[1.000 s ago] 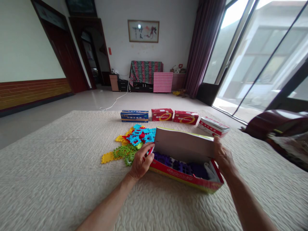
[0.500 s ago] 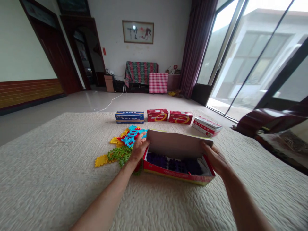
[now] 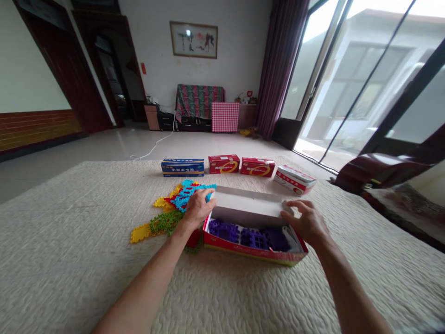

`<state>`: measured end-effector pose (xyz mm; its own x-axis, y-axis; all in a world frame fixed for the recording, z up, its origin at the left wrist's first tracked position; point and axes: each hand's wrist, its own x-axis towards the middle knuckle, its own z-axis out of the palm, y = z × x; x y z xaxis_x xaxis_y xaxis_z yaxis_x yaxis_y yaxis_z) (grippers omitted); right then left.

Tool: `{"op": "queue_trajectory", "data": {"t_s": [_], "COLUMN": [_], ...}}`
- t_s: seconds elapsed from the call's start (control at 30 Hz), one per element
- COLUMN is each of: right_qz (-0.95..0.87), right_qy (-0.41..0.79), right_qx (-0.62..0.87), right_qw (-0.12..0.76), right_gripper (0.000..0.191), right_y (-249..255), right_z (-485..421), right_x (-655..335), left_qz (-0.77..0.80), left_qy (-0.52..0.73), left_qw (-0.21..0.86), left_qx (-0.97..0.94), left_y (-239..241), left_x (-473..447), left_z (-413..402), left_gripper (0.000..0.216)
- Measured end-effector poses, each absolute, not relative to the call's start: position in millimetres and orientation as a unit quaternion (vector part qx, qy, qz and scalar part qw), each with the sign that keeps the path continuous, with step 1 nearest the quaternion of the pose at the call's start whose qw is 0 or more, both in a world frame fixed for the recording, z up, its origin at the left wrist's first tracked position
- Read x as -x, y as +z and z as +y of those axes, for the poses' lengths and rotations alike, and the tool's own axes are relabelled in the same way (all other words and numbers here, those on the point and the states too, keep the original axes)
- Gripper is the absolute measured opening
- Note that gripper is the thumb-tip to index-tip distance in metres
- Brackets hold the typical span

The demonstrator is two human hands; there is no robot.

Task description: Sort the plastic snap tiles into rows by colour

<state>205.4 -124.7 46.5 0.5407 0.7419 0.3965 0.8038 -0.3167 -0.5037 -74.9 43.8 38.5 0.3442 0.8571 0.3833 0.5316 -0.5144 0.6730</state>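
A red cardboard box (image 3: 243,248) sits on the quilted cover in front of me with its lid (image 3: 246,199) tipped back, the pale inside showing. Purple interlocking plastic pieces (image 3: 225,232) lie in it, with something white at the right end. My left hand (image 3: 198,206) is closed on the left corner of the lid. At the lid's right end, my right hand (image 3: 308,220) pinches the edge between thumb and fingers. Beside my left hand, a loose pile holds blue pieces (image 3: 184,197), green pieces (image 3: 165,221) and yellow pieces (image 3: 140,233), with some red ones partly hidden.
Behind the box stand a blue box (image 3: 182,168), two red boxes (image 3: 224,164) and a white-and-red box (image 3: 295,180). The cream quilted cover (image 3: 86,260) spreads beneath everything. A brown glossy piece of furniture (image 3: 368,174) is at the right.
The lid has swung further back, away from me, and more of the purple pieces shows in brighter light. Both hands have moved with it. The whole view has shifted slightly.
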Motion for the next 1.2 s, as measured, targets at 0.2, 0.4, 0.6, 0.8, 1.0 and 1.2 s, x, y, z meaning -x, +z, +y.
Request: {"op": "queue_trajectory", "data": {"t_s": [0.2, 0.4, 0.6, 0.8, 1.0, 1.2], "right_qz": [-0.545, -0.551, -0.567, -0.575, -0.580, -0.578], "right_qy": [-0.029, 0.056, 0.090, 0.012, -0.055, -0.077], "right_qx": [0.816, 0.826, 0.808, 0.800, 0.774, 0.702], "right_qw": [0.188, 0.106, 0.134, 0.174, 0.249, 0.408], "right_gripper": [0.041, 0.049, 0.048, 0.054, 0.060, 0.059], "right_y": [64, 62, 59, 60, 72, 51], "right_z": [-140, -151, -151, -149, -106, -20], "right_x": [-188, -188, -193, -187, -144, -86], "left_qz": [0.455, 0.443, 0.428, 0.404, 0.457, 0.521], "left_qy": [0.237, 0.183, 0.201, 0.244, 0.292, 0.379], "left_qw": [0.160, 0.287, 0.367, 0.278, 0.191, 0.164], "left_qx": [-0.843, -0.830, -0.801, -0.837, -0.819, -0.747], "left_y": [53, 58, 53, 65, 83, 73], "left_x": [96, 104, 100, 117, 156, 200], "left_z": [32, 28, 26, 24, 41, 80], "left_gripper": [0.036, 0.042, 0.051, 0.053, 0.063, 0.072]}}
